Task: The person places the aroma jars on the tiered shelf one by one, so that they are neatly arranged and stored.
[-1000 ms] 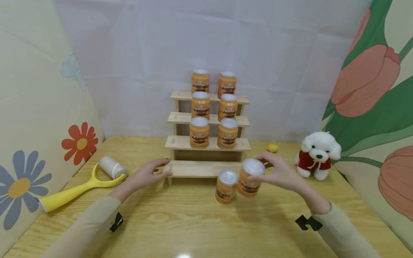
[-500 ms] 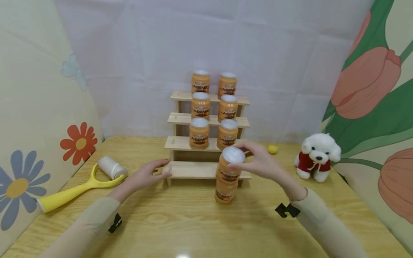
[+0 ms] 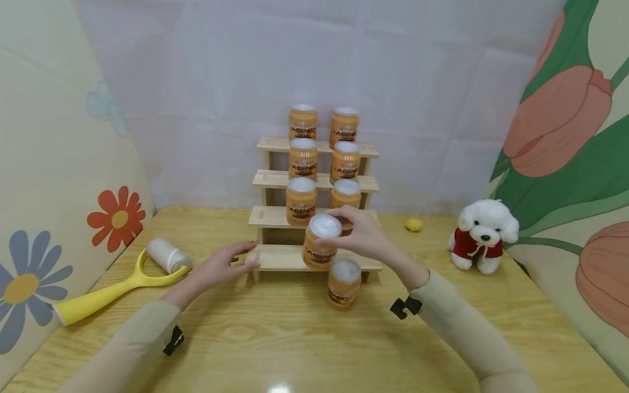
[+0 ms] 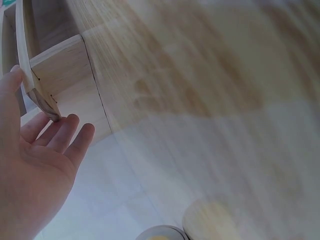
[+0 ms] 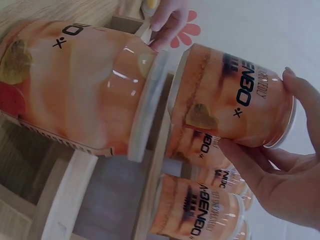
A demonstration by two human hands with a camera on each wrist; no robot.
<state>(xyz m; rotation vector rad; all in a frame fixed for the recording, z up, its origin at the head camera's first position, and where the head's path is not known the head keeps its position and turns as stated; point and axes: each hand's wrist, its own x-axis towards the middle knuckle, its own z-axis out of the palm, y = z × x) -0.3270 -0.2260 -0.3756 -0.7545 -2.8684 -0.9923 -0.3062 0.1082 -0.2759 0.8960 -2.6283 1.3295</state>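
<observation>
In the head view my right hand [image 3: 365, 236] pinches an orange can [image 3: 318, 252] with a silver top near its upper rim. The can is upright, in front of the lowest step, and overlaps it in this view. The right wrist view shows thumb and fingers on either side of the held can [image 5: 230, 95]. A second orange can [image 3: 344, 288] stands on the table just below it. My left hand [image 3: 223, 268] holds the left end of the stepped wooden stand [image 3: 275, 256], with the board's end [image 4: 42, 102] between thumb and fingers in the left wrist view.
Pairs of matching cans [image 3: 301, 203] stand on the three upper steps. A yellow-handled roller [image 3: 130, 281] lies at the left, beside my left forearm. At the right are a white toy dog [image 3: 484, 234] in red and a small yellow object [image 3: 414, 224].
My right hand has carried the can leftward, past and above the can standing on the table, to the lowest step. The left hand has stayed at the stand's end.
</observation>
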